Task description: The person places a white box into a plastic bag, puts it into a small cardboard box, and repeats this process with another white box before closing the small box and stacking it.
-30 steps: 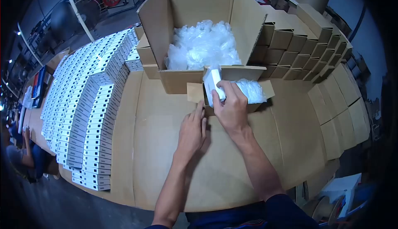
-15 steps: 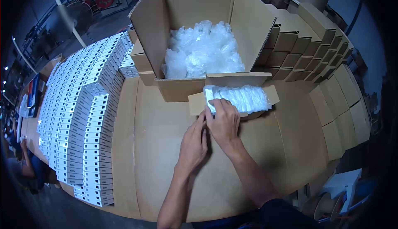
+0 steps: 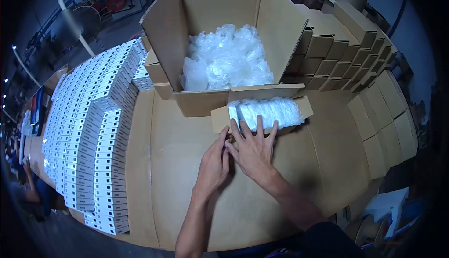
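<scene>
while right fingers point(image 3: 260, 128) splay over wrapped packs point(image 3: 280, 108), left fingers point(image 3: 221, 139) — grip unclear — meet the box point(image 3: 218, 119)

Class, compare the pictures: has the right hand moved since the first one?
Yes. Judged against the big box, the right hand has moved back toward the person, and its fingers are now spread.

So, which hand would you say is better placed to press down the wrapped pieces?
Probably the right hand: its fingers reach over the wrapped pieces, while the left hand is at the near left corner of the small carton.
</scene>
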A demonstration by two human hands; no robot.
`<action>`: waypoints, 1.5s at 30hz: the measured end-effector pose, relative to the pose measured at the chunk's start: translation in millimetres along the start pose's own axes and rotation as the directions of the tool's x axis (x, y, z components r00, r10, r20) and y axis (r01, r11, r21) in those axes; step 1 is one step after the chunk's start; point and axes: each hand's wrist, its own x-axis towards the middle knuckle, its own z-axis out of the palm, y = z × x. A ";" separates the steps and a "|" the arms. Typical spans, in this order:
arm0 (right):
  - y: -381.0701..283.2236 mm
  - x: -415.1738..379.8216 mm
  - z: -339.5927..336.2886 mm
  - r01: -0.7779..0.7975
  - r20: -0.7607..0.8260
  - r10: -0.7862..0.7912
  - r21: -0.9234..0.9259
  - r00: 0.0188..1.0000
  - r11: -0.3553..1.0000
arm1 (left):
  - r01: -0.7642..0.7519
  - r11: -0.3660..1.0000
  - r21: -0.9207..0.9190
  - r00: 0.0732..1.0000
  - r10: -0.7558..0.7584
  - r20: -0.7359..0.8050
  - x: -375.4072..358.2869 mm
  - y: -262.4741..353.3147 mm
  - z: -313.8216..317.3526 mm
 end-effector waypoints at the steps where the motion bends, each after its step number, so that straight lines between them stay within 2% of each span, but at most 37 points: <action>1: 0.1 1.9 -4.1 0.014 0.018 -0.014 -0.031 1.000 0.999 | -0.002 1.000 0.017 1.000 0.002 0.011 -0.1 0.3 -1.3; 2: 0.0 4.3 -6.1 0.015 0.086 -0.010 -0.055 0.996 0.998 | -0.004 0.999 0.034 1.000 0.003 0.021 -1.1 0.3 -2.4; 6: -0.3 8.2 -7.5 0.023 0.150 -0.011 -0.077 0.989 0.997 | -0.111 0.977 0.184 0.991 0.122 -0.051 -12.0 3.5 -13.7; 9: 0.6 5.2 -12.1 0.058 0.124 -0.051 -0.054 0.991 0.997 | 0.035 0.986 0.162 0.998 -0.027 -0.052 -26.2 29.8 -63.7; 10: -9.8 11.6 -20.9 0.019 0.086 -0.018 -0.010 0.996 1.000 | 0.045 0.985 0.167 0.995 -0.028 -0.099 -30.3 29.1 -83.5; 12: -30.4 21.7 -44.9 -0.061 0.026 0.059 0.081 0.998 0.995 | 0.037 0.935 0.352 0.971 0.049 -0.234 -32.3 13.6 -125.3; 15: -70.0 58.9 -51.9 0.196 -0.101 -0.171 0.372 0.980 0.907 | 0.096 0.772 0.629 0.874 0.236 -0.424 -18.4 -9.5 -183.3; 17: -104.6 93.2 -39.0 0.271 -0.089 -0.266 0.539 0.960 0.797 | 0.173 0.762 0.624 0.810 0.250 -0.530 1.5 -21.2 -216.1; 18: -120.6 114.8 -26.0 0.347 -0.119 -0.349 0.600 0.930 0.721 | 0.197 0.731 0.653 0.806 0.259 -0.532 11.7 -28.3 -232.7; 20: -155.3 156.0 -14.2 0.388 -0.099 -0.441 0.668 0.892 0.635 | 0.242 0.664 0.707 0.800 0.276 -0.533 28.7 -44.4 -261.9; 23: -194.1 209.2 30.5 0.415 -0.136 -0.496 0.752 0.857 0.512 | 0.262 0.587 0.766 0.780 0.339 -0.527 45.8 -75.3 -281.3; 24: -202.1 223.0 44.2 0.403 -0.123 -0.498 0.763 0.859 0.506 | 0.271 0.568 0.777 0.770 0.357 -0.529 47.5 -80.7 -283.0; 27: -220.7 248.4 66.3 0.380 -0.102 -0.496 0.779 0.862 0.499 | 0.310 0.595 0.742 0.784 0.282 -0.553 48.1 -85.8 -285.4; 28: -224.1 252.2 68.4 0.388 -0.110 -0.495 0.771 0.862 0.504 | 0.277 0.597 0.753 0.762 0.340 -0.551 48.3 -86.5 -285.0; 31: -230.0 257.9 72.1 0.367 -0.089 -0.489 0.777 0.868 0.512 | 0.324 0.574 0.752 0.791 0.272 -0.549 51.3 -88.1 -287.9; 33: -233.4 262.8 78.7 0.355 -0.093 -0.497 0.812 0.863 0.463 | 0.315 0.588 0.745 0.763 0.310 -0.567 52.5 -94.0 -287.1; 36: -234.3 263.5 81.5 0.324 -0.051 -0.493 0.811 0.869 0.487 | 0.265 0.606 0.750 0.705 0.409 -0.579 50.8 -96.3 -286.9; 39: -234.0 261.4 83.6 0.329 -0.077 -0.492 0.831 0.867 0.449 | 0.288 0.499 0.817 0.708 0.464 -0.533 52.5 -97.4 -291.9; 42: -234.0 260.2 77.3 0.226 0.037 -0.513 0.869 0.857 0.441 | 0.294 0.546 0.784 0.735 0.396 -0.551 53.8 -95.8 -294.6; 45: -230.0 247.1 64.3 0.211 0.000 -0.428 0.871 0.904 0.443 | 0.257 0.552 0.793 0.712 0.446 -0.542 48.3 -86.3 -296.1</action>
